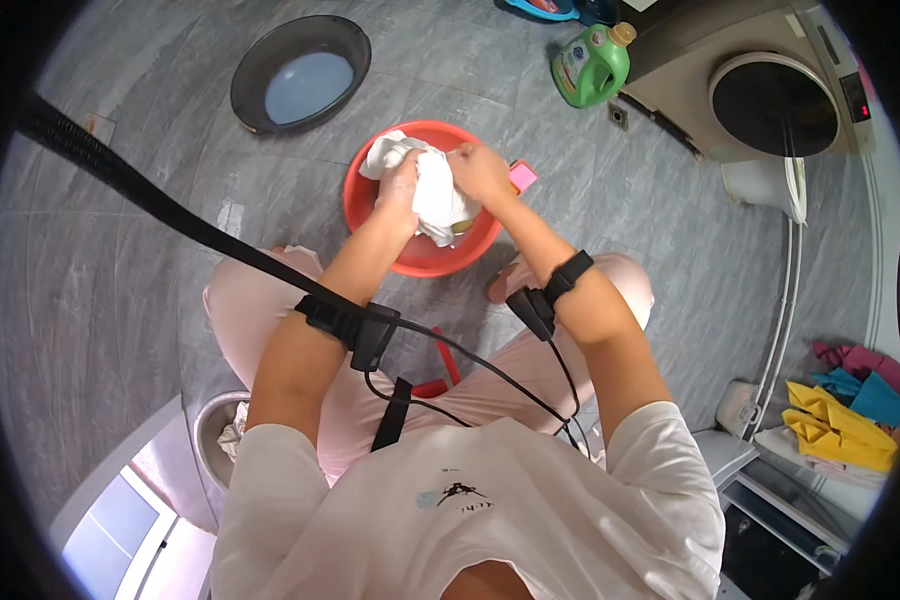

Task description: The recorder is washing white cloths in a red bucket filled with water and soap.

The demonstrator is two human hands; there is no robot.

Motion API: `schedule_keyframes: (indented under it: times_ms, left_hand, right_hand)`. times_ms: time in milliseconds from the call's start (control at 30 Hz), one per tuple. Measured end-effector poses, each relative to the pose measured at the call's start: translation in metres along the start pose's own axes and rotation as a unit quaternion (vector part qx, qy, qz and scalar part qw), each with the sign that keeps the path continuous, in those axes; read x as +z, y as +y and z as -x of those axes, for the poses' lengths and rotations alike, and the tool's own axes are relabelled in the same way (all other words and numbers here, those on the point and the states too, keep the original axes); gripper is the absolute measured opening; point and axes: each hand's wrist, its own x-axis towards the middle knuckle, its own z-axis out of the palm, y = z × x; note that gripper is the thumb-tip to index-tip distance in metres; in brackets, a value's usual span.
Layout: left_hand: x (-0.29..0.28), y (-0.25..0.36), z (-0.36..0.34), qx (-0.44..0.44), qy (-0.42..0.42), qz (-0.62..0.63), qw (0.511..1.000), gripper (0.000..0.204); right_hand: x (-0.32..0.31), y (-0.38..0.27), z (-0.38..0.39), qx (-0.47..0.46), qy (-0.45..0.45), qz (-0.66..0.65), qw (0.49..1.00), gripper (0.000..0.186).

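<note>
A white cloth (437,198) hangs bunched over the orange-red basin (432,268) on the floor in front of me. My left hand (400,183) is closed around the cloth's left part, and some of it sticks out beyond the fingers. On the cloth's right edge, my right hand (481,172) is closed in a fist; its fingertips are partly hidden. A small yellowish-green item (461,227) shows at the lower edge of the cloth, its kind unclear. Beside the basin's right rim, next to my right wrist, is a small pink item (523,177).
A dark basin (243,88) with bluish liquid stands far left. A green detergent bottle (592,65) is at the far right, near a front-loading washing machine (690,95). Metal bowl (206,440) with cloth lies near left; coloured cloths (840,428) are piled right. A black cable (170,212) crosses my left forearm.
</note>
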Motion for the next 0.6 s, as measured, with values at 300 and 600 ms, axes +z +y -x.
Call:
schedule_keyframes:
  times_ms: [300, 600]
  left_hand:
    - [0.002, -0.008, 0.019, 0.251, 0.06, -0.517, 0.816, 0.065]
    - [0.0, -0.027, 0.027, 0.208, -0.069, -0.451, 0.865, 0.065]
  right_hand:
    - [-0.02, -0.03, 0.012, 0.144, -0.338, -0.327, 0.871, 0.077]
    - [-0.004, 0.005, -0.001, 0.184, -0.399, -0.539, 0.718, 0.046]
